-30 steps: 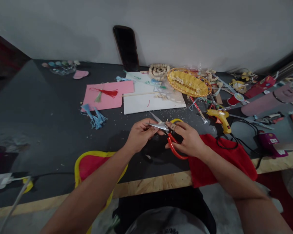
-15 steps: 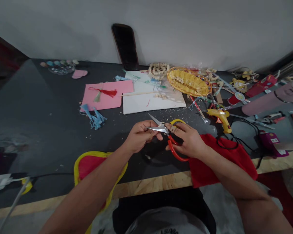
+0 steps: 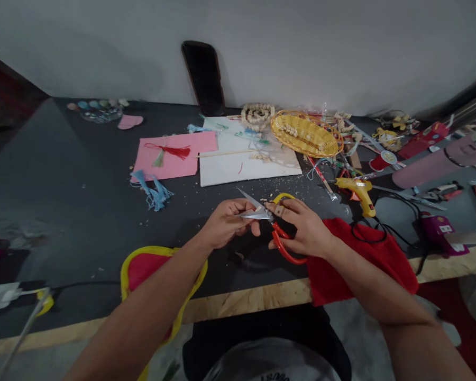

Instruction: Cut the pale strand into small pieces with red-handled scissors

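Observation:
My right hand [image 3: 307, 227] is wrapped round the handles of a pair of scissors [image 3: 282, 244], one loop red and the other partly yellow. Their blades point left and stand apart. Close to the blades, the fingers of my left hand [image 3: 230, 222] are pinched together on something small and pale that I cannot make out. Part of it is hidden by the blades and fingertips. Small pale crumbs lie on the dark table just beyond the scissors.
Beyond my hands lie a white board [image 3: 249, 168], pink paper [image 3: 166, 169] with tassels, and a yellow wicker basket [image 3: 311, 138]. At right are a yellow glue gun [image 3: 357, 190], a red cloth [image 3: 365, 264] and a pink bottle [image 3: 440, 161]. A phone [image 3: 204, 76] leans against the wall.
The scissors' blades have turned slightly, their tips shifting a little to the left. Both hands stay in nearly the same place.

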{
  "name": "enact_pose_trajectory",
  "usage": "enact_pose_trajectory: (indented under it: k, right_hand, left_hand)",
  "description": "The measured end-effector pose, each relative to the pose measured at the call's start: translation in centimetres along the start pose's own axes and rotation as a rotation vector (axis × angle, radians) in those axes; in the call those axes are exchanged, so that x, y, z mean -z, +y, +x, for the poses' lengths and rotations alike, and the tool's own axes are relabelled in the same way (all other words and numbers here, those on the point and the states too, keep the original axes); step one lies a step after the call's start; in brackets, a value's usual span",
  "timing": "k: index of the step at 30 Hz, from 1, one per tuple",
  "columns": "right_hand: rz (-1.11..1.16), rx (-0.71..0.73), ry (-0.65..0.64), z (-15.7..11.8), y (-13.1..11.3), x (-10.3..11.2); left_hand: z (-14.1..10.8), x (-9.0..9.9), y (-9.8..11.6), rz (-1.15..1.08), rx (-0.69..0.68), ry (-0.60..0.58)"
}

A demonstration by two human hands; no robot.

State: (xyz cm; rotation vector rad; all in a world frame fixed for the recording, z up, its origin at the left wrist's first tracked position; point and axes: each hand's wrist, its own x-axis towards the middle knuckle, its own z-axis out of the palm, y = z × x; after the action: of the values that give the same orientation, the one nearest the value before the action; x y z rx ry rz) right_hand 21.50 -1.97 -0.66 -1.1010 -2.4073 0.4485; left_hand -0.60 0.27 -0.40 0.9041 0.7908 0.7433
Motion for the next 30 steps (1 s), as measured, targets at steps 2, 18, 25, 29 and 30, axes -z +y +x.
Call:
enact_pose_trajectory:
  k: [2,18,25,29,30]
  right_hand:
    - [-0.004,0.007,0.008,-0.10,0.03,-0.18]
    - [0.025,-0.122,0.069,0.26,-0.04,-0.20]
    - [-0.028,-0.090,0.011,0.08,0.26,0.13]
    - [-0.013,-0.045,0.013,0.22,0.22,0.19]
    - [-0.010,-0.043,0.012,0.23,0.20,0.17]
  left_hand:
    - [-0.01,0.02,0.07,0.001,0.017,0.006]
    - [0.63,0.10,-0.64,0.145,-0.227,0.219]
    - [0.14,-0.29,0.13,0.092,-0.122,0.158]
    - [-0.03,-0.29,0.26,0.045,-0.080,0.103]
    - [-0.04,-0.25,0.25,0.037,-0.074,0.093]
